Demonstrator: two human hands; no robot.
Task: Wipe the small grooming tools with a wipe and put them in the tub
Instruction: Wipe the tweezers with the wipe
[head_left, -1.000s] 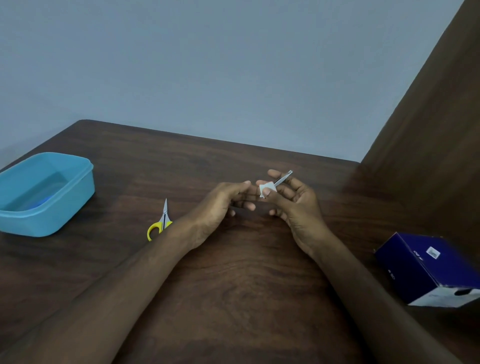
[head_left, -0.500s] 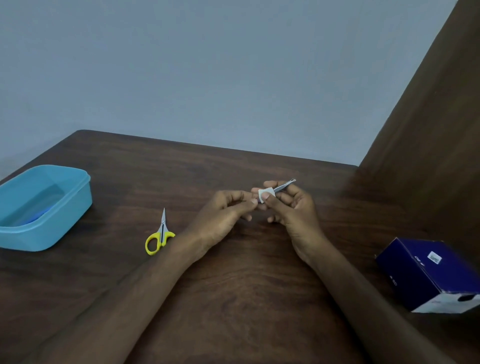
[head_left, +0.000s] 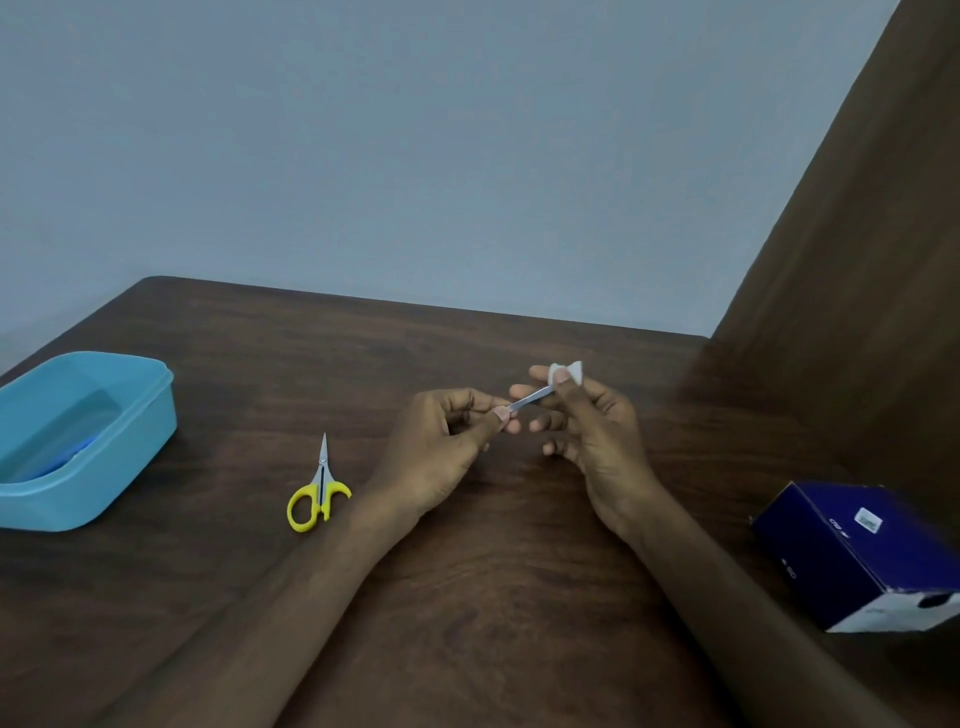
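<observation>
The left hand (head_left: 441, 447) pinches one end of a thin metal tool (head_left: 530, 399); the right hand (head_left: 597, 431) pinches a white wipe (head_left: 567, 372) around its other end, above the table (head_left: 467, 597). Yellow-handled scissors (head_left: 318, 493) lie between the hands and the blue tub (head_left: 130, 431).

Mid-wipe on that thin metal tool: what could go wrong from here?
1. The left hand pinches only the end of the metal tool; the right hand's wipe could tug it loose.
2. The tub sits far left, past the scissors; the tool could drop while carried.
</observation>
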